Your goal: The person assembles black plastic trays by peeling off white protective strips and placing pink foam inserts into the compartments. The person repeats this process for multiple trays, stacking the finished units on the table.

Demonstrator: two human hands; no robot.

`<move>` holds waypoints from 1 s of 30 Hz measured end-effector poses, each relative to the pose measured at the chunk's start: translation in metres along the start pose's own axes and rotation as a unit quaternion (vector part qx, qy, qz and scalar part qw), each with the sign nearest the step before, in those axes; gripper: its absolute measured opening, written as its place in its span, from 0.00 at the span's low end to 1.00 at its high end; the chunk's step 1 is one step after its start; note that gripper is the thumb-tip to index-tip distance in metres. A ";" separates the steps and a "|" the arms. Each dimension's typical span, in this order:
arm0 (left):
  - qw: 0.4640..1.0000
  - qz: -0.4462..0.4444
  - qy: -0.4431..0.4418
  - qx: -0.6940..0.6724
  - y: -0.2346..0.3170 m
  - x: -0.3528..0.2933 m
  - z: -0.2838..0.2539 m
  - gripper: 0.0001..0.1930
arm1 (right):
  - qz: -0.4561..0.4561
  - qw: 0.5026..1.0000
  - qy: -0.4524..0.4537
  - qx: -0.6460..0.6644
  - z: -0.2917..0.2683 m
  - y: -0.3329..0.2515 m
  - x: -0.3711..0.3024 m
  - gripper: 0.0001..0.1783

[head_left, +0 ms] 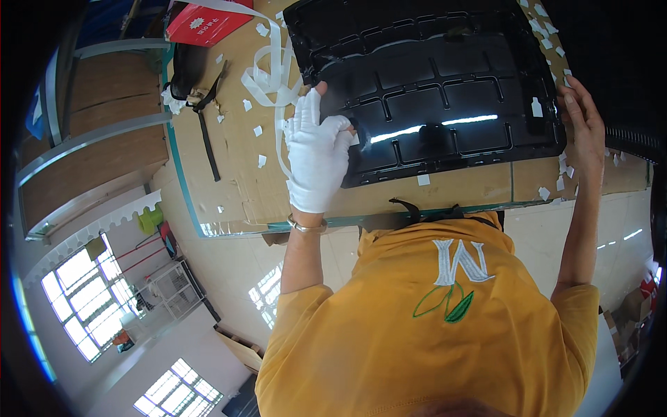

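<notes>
A large glossy black moulded plastic tray (417, 76) with raised ribs lies on the cardboard-covered table. My left hand (316, 153), in a white glove with bare thumb and finger tips, rests at its left edge. The fingers are stretched out and the thumb is spread over the tray, beside a small white piece (356, 139). My bare right hand (585, 125) lies along the right edge, fingers extended, near another small white scrap (567, 78). Whether those fingers touch the tray is unclear. A white tag-shaped piece (536, 108) sits on the tray's right side.
White ribbon (267, 80) lies tangled left of the tray, below a red box (208, 24). A black strap (208, 142) and scattered white scraps (262, 161) are on the cardboard (240, 191). A metal-framed rack (97, 139) stands at the left; a dark ridged object (632, 142) is at the right.
</notes>
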State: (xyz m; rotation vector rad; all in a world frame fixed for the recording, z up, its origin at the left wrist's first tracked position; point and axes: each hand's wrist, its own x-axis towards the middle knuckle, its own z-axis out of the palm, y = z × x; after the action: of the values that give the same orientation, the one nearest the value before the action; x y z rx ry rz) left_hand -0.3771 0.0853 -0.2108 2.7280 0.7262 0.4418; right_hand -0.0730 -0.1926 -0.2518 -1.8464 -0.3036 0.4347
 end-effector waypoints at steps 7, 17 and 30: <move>0.996 0.064 0.053 0.018 -0.002 -0.005 0.002 0.08 | -0.007 1.000 0.000 -0.007 -0.005 0.008 -0.002 0.20; 0.978 -0.131 0.133 0.097 -0.037 -0.059 -0.042 0.07 | -0.184 0.964 0.018 -0.190 -0.003 -0.033 -0.031 0.12; 0.973 -0.160 0.146 0.074 -0.057 -0.053 -0.024 0.12 | -0.366 0.800 -0.077 -0.470 0.022 -0.056 -0.014 0.07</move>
State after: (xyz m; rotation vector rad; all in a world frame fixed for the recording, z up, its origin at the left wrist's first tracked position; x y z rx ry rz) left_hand -0.4537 0.1100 -0.2200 2.6345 1.2996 0.7448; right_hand -0.0951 -0.1619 -0.2025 -2.4114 -1.5060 -0.1781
